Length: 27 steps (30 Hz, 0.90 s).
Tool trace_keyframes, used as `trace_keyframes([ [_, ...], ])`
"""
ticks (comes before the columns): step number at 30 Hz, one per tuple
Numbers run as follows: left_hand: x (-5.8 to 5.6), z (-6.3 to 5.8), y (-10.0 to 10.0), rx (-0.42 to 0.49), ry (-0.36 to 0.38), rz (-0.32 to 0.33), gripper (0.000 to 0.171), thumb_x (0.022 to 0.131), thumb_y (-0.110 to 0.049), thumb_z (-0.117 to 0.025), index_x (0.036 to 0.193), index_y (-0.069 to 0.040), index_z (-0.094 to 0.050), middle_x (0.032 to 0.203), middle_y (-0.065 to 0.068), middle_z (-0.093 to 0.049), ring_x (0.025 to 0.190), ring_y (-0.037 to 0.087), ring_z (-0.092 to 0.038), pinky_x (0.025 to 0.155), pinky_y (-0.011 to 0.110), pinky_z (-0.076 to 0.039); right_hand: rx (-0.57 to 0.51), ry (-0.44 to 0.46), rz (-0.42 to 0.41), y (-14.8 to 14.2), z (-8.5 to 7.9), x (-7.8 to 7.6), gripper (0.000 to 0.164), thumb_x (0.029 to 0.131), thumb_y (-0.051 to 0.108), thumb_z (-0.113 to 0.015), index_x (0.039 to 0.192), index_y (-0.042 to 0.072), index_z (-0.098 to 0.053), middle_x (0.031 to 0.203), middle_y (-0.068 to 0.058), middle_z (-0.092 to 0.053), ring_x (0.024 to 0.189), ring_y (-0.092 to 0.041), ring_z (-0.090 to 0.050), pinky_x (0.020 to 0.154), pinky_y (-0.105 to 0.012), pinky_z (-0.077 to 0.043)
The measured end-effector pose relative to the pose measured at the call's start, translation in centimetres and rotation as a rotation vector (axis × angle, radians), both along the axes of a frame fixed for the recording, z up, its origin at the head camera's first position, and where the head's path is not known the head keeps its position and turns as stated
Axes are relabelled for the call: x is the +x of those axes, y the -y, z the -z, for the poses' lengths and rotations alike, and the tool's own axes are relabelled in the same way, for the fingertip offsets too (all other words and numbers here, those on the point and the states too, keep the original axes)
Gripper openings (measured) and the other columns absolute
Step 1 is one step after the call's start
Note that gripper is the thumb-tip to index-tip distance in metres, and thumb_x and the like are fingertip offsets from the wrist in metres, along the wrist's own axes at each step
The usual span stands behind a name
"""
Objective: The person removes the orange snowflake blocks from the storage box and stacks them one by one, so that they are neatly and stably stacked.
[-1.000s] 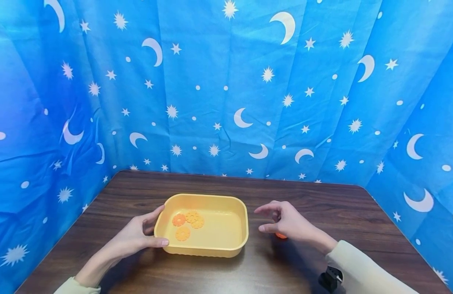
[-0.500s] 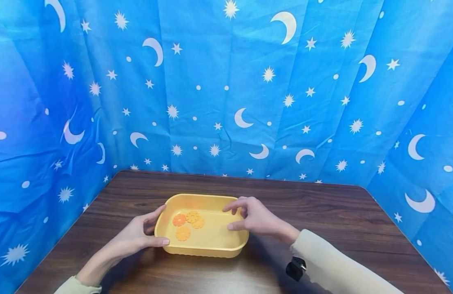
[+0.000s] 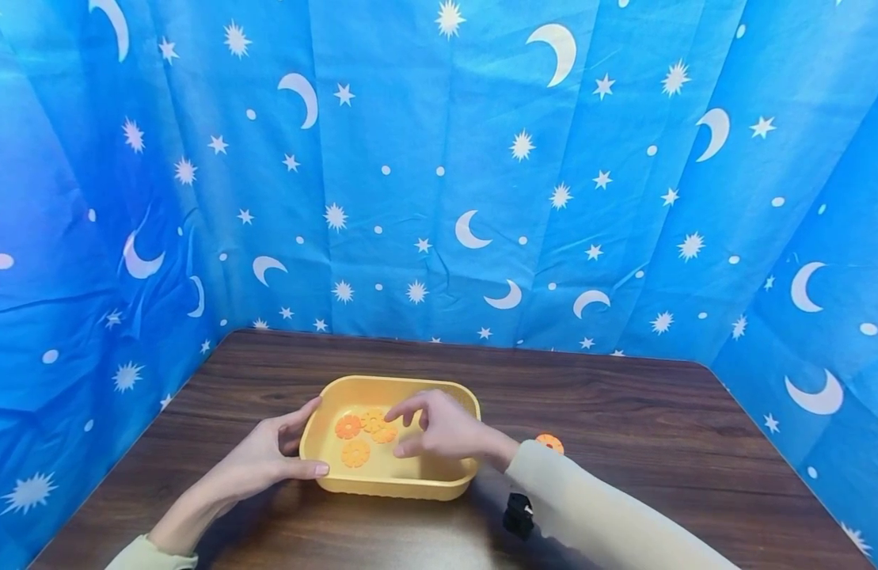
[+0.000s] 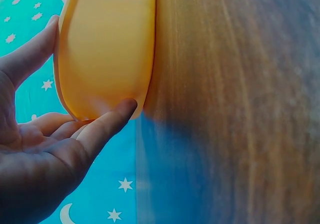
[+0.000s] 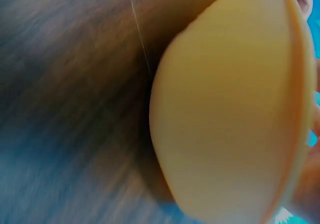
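Note:
A yellow plastic basin (image 3: 410, 484) stands on the table. My left hand (image 3: 256, 457) grips its left end, thumb on the front rim and fingers at the far side; the left wrist view shows this hand around the basin's end (image 4: 107, 49). Inside, toward the left, lie a darker orange flower-shaped disc (image 3: 348, 427), a lighter orange one (image 3: 355, 454) and two overlapping yellow-orange ones (image 3: 373, 419). My right hand (image 3: 446, 427) reaches over the right rim into the basin, thumb and index finger apart, fingertips close to the overlapping discs. The basin's outer wall (image 5: 225, 104) hides most of that hand in the right wrist view.
Another orange disc (image 3: 550, 443) lies on the dark wooden table (image 3: 624, 412), right of the basin and partly behind the right sleeve (image 3: 588, 491). A black device (image 3: 518, 514) sits under the right wrist. A blue curtain (image 3: 439, 198) with moons and stars surrounds the table.
My right hand has moved left from beside the orange disc on the table, over the rim and into the basin. That disc is more exposed. The left hand and basin have stayed put.

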<state>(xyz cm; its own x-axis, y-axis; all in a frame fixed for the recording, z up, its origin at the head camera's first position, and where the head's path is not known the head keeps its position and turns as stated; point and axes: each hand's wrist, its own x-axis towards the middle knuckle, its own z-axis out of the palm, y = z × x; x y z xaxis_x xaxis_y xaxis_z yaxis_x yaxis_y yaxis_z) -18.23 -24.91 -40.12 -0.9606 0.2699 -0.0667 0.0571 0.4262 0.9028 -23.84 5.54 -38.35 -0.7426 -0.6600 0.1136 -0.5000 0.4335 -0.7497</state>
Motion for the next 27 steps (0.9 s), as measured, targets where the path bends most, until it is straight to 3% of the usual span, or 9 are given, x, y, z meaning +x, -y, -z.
trace_keyframes([
  [6,-0.1,-0.2,0.0,-0.005,-0.011,0.007,0.108,0.083,-0.030,-0.091,0.165,-0.001,-0.027,0.164,0.030,-0.034,0.142,0.051,-0.045,0.106,0.052,-0.051,0.023,0.049,0.000,2.2,0.9,-0.3,0.042,0.080,0.010,-0.092,0.120,0.006,-0.079,0.100,-0.010,-0.072,0.059,-0.013,-0.054,0.059,-0.024,-0.048],
  [13,0.0,-0.1,0.2,0.010,-0.011,0.022,0.107,0.084,-0.029,-0.090,0.165,0.000,-0.026,0.162,0.031,-0.036,0.141,0.051,-0.047,0.103,0.049,-0.054,0.062,0.061,0.015,4.3,2.0,-0.5,0.043,0.079,0.012,-0.094,0.120,0.012,-0.080,0.095,-0.001,-0.068,0.087,-0.014,-0.057,0.075,-0.027,-0.050],
  [21,0.2,0.0,0.1,0.004,-0.003,0.007,0.107,0.084,-0.030,-0.090,0.165,-0.001,-0.027,0.163,0.031,-0.034,0.141,0.053,-0.046,0.100,0.049,-0.056,0.095,0.103,0.030,5.4,2.7,-0.2,0.044,0.078,0.009,-0.094,0.119,0.015,-0.081,0.094,0.002,-0.063,0.088,-0.014,-0.052,0.075,-0.028,-0.046],
  [27,0.1,0.1,0.1,-0.001,-0.001,0.003,0.108,0.083,-0.029,-0.091,0.165,0.000,-0.027,0.164,0.031,-0.033,0.141,0.053,-0.046,0.101,0.050,-0.055,0.156,0.060,0.017,5.6,2.7,-0.1,0.047,0.079,0.010,-0.094,0.123,0.019,-0.080,0.095,0.004,-0.062,0.087,-0.013,-0.049,0.077,-0.028,-0.044],
])
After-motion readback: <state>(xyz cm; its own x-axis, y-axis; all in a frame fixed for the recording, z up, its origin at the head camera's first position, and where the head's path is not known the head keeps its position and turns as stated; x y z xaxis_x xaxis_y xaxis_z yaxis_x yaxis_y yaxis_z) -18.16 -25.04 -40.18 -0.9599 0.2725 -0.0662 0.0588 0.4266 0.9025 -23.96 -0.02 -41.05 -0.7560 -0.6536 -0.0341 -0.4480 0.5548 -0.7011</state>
